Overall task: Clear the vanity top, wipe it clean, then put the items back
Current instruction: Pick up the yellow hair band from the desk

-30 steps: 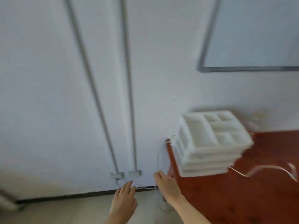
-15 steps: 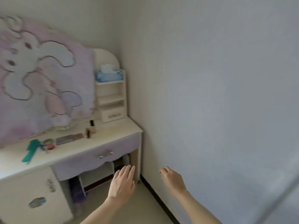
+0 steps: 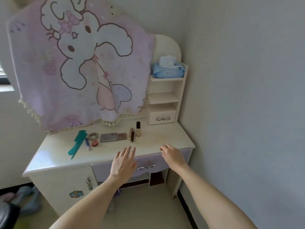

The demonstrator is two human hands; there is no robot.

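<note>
A cream vanity top (image 3: 165, 138) carries a teal comb (image 3: 77, 143), a blue pen (image 3: 87, 143), a hair tie (image 3: 92, 135), a small red pot (image 3: 94, 143), a grey palette (image 3: 109, 137), a smaller brown palette (image 3: 122, 136), a gold case (image 3: 131, 137) and a small bottle with a black cap (image 3: 138, 129). My left hand (image 3: 123, 162) hovers open over the front edge, holding nothing. My right hand (image 3: 172, 155) is to its right, fingers loosely curled and empty, above the edge near the right end.
A pink rabbit blanket (image 3: 79, 63) drapes over the mirror. A small shelf unit (image 3: 166, 96) with a drawer stands at the back right, a blue tissue pack (image 3: 168, 71) on top. The wall (image 3: 247, 96) is close on the right. Slippers (image 3: 24, 195) lie on the floor at left.
The view has swung left from a red table with white trays to face the vanity, which is now closer. Both hands stay raised and empty, now over its front edge.
</note>
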